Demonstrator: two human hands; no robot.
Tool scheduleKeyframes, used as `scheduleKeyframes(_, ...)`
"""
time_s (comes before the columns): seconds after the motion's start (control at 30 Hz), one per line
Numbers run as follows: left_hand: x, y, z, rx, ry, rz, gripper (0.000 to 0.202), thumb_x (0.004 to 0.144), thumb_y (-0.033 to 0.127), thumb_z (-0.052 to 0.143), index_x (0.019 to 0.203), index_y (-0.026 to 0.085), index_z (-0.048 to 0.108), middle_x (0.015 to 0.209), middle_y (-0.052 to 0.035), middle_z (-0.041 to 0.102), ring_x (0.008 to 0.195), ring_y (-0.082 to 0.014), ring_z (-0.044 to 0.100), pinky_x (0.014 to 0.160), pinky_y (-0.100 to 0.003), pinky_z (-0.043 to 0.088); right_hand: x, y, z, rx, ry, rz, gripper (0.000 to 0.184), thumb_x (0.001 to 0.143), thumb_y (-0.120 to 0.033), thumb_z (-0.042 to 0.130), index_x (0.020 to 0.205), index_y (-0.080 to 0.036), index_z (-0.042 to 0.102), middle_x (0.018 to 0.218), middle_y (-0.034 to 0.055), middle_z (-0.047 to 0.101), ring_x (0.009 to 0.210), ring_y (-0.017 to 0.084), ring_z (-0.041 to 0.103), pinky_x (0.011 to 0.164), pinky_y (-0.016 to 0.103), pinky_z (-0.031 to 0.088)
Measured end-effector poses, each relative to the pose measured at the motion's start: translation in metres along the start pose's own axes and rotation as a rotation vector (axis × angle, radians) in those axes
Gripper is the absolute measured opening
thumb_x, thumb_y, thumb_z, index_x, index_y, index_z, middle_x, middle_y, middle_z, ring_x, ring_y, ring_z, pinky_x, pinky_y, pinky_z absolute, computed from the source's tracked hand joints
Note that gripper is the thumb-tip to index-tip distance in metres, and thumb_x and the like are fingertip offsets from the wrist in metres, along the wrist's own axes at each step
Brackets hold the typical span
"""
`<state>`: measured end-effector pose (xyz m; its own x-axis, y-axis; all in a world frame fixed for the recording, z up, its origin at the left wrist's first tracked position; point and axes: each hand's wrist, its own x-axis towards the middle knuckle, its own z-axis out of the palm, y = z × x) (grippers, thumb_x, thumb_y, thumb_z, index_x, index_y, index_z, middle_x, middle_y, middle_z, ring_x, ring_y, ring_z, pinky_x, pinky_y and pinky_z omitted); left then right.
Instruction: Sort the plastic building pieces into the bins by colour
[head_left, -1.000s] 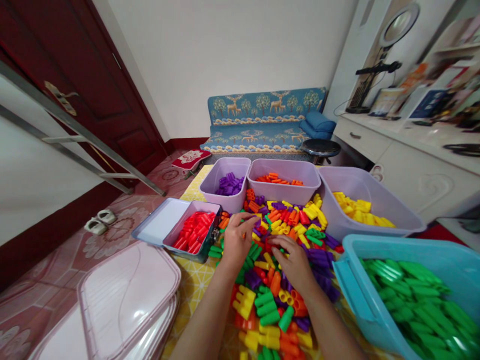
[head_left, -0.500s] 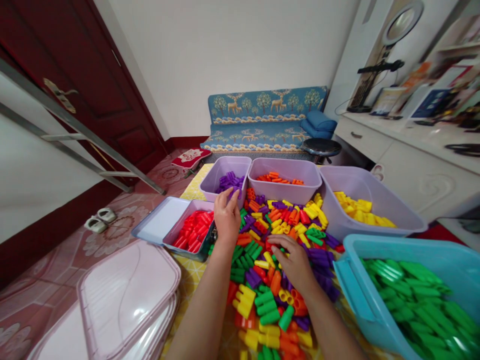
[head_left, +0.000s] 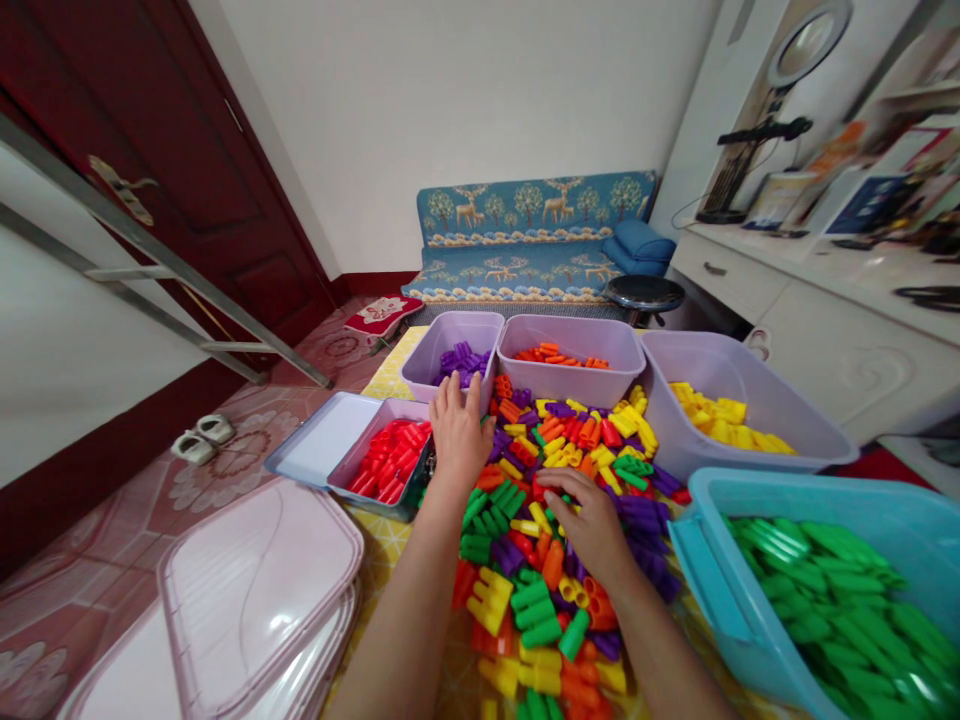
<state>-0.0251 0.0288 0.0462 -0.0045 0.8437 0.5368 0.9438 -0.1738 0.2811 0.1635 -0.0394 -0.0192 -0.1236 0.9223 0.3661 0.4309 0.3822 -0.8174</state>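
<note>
My left hand (head_left: 459, 428) is open, palm down with its fingers apart, at the near wall of a lilac bin (head_left: 416, 372) that holds purple plastic blocks (head_left: 461, 362). Nothing shows in its fingers. Lower and to the right, my right hand (head_left: 592, 520) rests over a mixed heap of blocks. Its fingers are bent and the thumb stands apart from them. A red block (head_left: 538, 490) lies by those fingertips; whether they touch it is hard to see. Around both hands lie green blocks (head_left: 534, 610), yellow blocks (head_left: 489, 600), and orange and purple ones.
Orange blocks are in a middle lilac bin (head_left: 570, 375), yellow ones in a right lilac bin (head_left: 780, 380). A turquoise bin (head_left: 720, 590) holds green blocks. Red blocks fill a box (head_left: 405, 505) at left. Stacked lids (head_left: 262, 590) lie front left. Behind stands a blue sofa (head_left: 517, 265).
My left hand has drawn back slightly from the purple-block bin, turned palm down, and its fingers have spread from a near pinch. My right hand has hardly moved.
</note>
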Motion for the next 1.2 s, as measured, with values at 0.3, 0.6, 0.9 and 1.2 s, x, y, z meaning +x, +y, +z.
scheduleKeyframes(0.3,-0.045,0.005,0.008,-0.318,-0.285,0.161,0.060,0.073,0.029,0.071,0.130,0.024,0.054,0.147,-0.0169,0.035,0.137,-0.0381,0.031,0.105,-0.055,0.036,0.001,-0.002,0.000,-0.016,0.009,0.013,0.018,0.083,-0.018,0.054,0.091,-0.022,0.070,0.102,0.0072,0.070,0.100,0.022,0.062,0.093,0.041,0.047)
scheduleKeyframes(0.6,-0.058,0.011,0.023,-0.335,-0.363,0.146,0.042,0.073,0.014,0.062,0.113,0.025,0.065,0.122,-0.0097,0.058,0.112,-0.0261,0.056,0.097,-0.042,0.045,0.003,-0.002,0.001,-0.044,-0.004,-0.002,0.020,0.083,-0.017,0.053,0.092,-0.022,0.070,0.103,0.0067,0.069,0.102,0.021,0.062,0.095,0.040,0.046)
scheduleKeyframes(0.9,-0.060,0.005,0.032,-0.417,-0.263,0.071,0.027,0.070,0.013,0.064,0.095,0.021,0.065,0.099,-0.0045,0.066,0.098,-0.0233,0.058,0.089,-0.039,0.045,0.015,-0.001,0.009,-0.164,-0.031,0.007,0.056,0.076,-0.021,0.059,0.132,-0.020,0.050,0.135,0.0116,0.053,0.123,0.025,0.050,0.105,0.046,0.039)
scheduleKeyframes(1.2,-0.060,0.003,0.031,-0.460,-0.256,0.089,0.037,0.073,0.016,0.067,0.109,0.023,0.066,0.103,-0.0052,0.070,0.099,-0.0244,0.059,0.090,-0.040,0.045,0.036,-0.004,0.010,-0.189,-0.043,0.057,0.021,0.081,-0.022,0.054,0.097,-0.021,0.068,0.096,0.0073,0.066,0.086,0.022,0.064,0.080,0.038,0.052)
